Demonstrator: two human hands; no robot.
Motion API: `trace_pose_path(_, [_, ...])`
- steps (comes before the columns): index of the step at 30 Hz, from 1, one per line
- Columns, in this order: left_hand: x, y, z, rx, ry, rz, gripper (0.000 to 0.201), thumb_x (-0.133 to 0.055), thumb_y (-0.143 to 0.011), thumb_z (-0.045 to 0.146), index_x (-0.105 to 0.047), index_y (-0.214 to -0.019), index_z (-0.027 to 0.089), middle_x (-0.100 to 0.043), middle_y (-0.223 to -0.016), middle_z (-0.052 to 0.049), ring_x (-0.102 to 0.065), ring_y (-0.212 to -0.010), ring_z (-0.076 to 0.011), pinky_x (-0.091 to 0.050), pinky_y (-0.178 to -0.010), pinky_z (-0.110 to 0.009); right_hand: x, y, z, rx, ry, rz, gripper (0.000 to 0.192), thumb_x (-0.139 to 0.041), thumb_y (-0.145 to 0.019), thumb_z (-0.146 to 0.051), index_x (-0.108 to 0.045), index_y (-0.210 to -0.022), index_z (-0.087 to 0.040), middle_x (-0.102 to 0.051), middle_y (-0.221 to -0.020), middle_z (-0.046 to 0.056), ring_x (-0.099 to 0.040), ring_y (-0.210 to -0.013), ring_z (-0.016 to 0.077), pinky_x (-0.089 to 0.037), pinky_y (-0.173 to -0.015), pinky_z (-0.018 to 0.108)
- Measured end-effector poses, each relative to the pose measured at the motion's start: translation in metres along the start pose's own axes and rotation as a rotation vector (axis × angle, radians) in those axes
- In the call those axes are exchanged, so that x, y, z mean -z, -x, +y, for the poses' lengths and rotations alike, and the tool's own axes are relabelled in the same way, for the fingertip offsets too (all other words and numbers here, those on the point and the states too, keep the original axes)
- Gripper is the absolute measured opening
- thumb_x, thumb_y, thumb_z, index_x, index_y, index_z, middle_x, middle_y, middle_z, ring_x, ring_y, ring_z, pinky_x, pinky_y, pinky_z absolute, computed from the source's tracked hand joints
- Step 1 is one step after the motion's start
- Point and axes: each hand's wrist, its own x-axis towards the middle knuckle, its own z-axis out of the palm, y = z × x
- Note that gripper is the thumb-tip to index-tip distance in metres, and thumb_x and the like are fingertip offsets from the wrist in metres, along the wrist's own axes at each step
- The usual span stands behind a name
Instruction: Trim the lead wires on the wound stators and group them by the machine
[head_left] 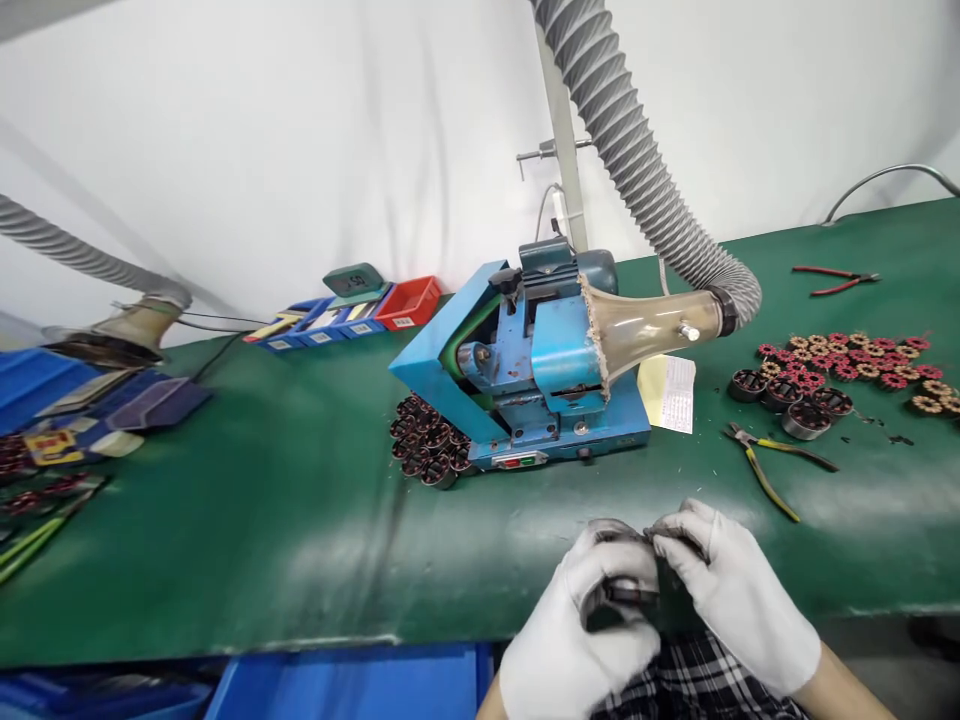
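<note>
A stiff, fairly dense feel for its size is to be expected of the dark round part [634,591], judged from its metallic look; its smooth outer wall could slip against a gloved palm, and any windings inside would be best left unpressed, so it is best taken by the outer rim. In look it is dark and short, with a greyish sheen along its side; most of it is covered by fingers, so its inner detail cannot be made out. It is seen in front of the near edge of the desk [300,540], cradled in the left grip [581,625], whose white-gloved fingers are curled around it. The fingertips of the right grip [739,595], also gloved, are drawn together just beside it; whether anything is pinched there cannot be told. Similar metal rings [806,424] are set on the desk near yellow-handled pliers [766,484].
</note>
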Motion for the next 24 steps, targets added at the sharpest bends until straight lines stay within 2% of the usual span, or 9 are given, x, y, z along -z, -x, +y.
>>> trace_pose_path(3, [-0.008, 0.004, -0.008, -0.099, -0.059, 0.067, 0.022, -0.055, -0.078, 0.012, -0.063, -0.095, 0.024, -0.059, -0.103, -0.006, -0.061, -0.094, -0.0211, -0.057, -0.077, -0.034, -0.003, -0.001, 0.002, -0.039, -0.002, -0.022, 0.023, -0.042, -0.085, -0.027, -0.061, -0.073, -0.021, -0.062, -0.073, 0.005, -0.059, -0.071, 0.0202, -0.047, -0.067, 0.034])
trace_pose_path(5, [-0.015, 0.008, -0.019, -0.186, -0.250, 0.154, 0.040, -0.049, -0.079, 0.006, -0.055, -0.113, 0.025, -0.057, -0.109, -0.008, -0.058, -0.102, -0.0220, -0.054, -0.083, -0.037, -0.004, -0.006, 0.002, -0.131, -0.050, -0.165, 0.025, -0.041, -0.086, -0.028, -0.057, -0.069, -0.019, -0.061, -0.064, 0.002, -0.060, -0.061, 0.0176, -0.048, -0.058, 0.029])
trace_pose_path(7, [-0.022, 0.010, -0.033, -0.243, -0.397, 0.164, 0.046, -0.047, -0.078, 0.002, -0.050, -0.118, 0.024, -0.058, -0.108, -0.009, -0.056, -0.105, -0.0226, -0.051, -0.088, -0.041, -0.006, -0.013, 0.005, -0.175, -0.037, -0.363, 0.032, -0.033, -0.090, -0.027, -0.056, -0.070, -0.017, -0.058, -0.054, 0.000, -0.058, -0.050, 0.0147, -0.046, -0.047, 0.024])
trace_pose_path(10, [-0.028, 0.011, -0.053, -0.130, -0.372, 0.069, 0.040, -0.056, -0.072, 0.005, -0.052, -0.108, 0.022, -0.062, -0.104, -0.008, -0.052, -0.113, -0.0267, -0.048, -0.092, -0.046, -0.013, -0.024, 0.015, -0.120, 0.096, -0.505, 0.039, -0.027, -0.093, -0.022, -0.060, -0.075, -0.012, -0.059, -0.051, 0.000, -0.058, -0.045, 0.0134, -0.044, -0.042, 0.021])
trace_pose_path(12, [-0.028, 0.010, -0.062, 0.028, -0.322, 0.013, 0.043, -0.066, -0.065, 0.011, -0.053, -0.104, 0.021, -0.062, -0.106, -0.008, -0.049, -0.117, -0.0304, -0.047, -0.092, -0.049, -0.019, -0.030, 0.022, -0.051, 0.178, -0.500, 0.032, -0.035, -0.090, -0.019, -0.064, -0.079, -0.011, -0.064, -0.063, 0.004, -0.061, -0.052, 0.0142, -0.046, -0.047, 0.022])
trace_pose_path(14, [-0.027, 0.010, -0.067, 0.101, -0.301, -0.013, 0.046, -0.071, -0.060, 0.015, -0.054, -0.102, 0.021, -0.063, -0.107, -0.008, -0.050, -0.117, -0.0312, -0.046, -0.092, -0.050, -0.021, -0.036, 0.027, 0.050, 0.281, -0.509, 0.022, -0.045, -0.085, -0.014, -0.067, -0.082, -0.013, -0.066, -0.076, 0.007, -0.062, -0.061, 0.0156, -0.046, -0.054, 0.024])
trace_pose_path(19, [-0.019, 0.009, -0.070, 0.099, -0.344, 0.028, 0.048, -0.077, -0.054, 0.021, -0.058, -0.098, 0.022, -0.057, -0.118, -0.010, -0.044, -0.122, -0.0335, -0.040, -0.098, -0.054, 0.005, -0.053, 0.037, 0.247, 0.517, -0.553, 0.027, -0.049, -0.072, 0.000, -0.069, -0.078, -0.018, -0.063, -0.078, 0.007, -0.059, -0.058, 0.0174, -0.045, -0.057, 0.029])
trace_pose_path(22, [-0.019, 0.008, -0.075, 0.125, -0.383, 0.073, 0.049, -0.080, -0.052, 0.026, -0.057, -0.094, 0.021, -0.049, -0.129, -0.012, -0.036, -0.128, -0.0370, -0.037, -0.100, -0.058, 0.029, -0.057, 0.050, 0.291, 0.593, -0.491, 0.028, -0.044, -0.082, -0.007, -0.070, -0.085, -0.019, -0.064, -0.083, 0.010, -0.062, -0.069, 0.0210, -0.049, -0.065, 0.033])
trace_pose_path(24, [-0.027, 0.010, -0.076, 0.149, -0.399, 0.110, 0.051, -0.079, -0.054, 0.028, -0.054, -0.097, 0.021, -0.051, -0.127, -0.012, -0.037, -0.127, -0.0368, -0.034, -0.102, -0.059, 0.032, -0.052, 0.060, 0.279, 0.572, -0.396, 0.026, -0.044, -0.087, -0.015, -0.070, -0.087, -0.020, -0.065, -0.082, 0.008, -0.064, -0.072, 0.0212, -0.052, -0.067, 0.034])
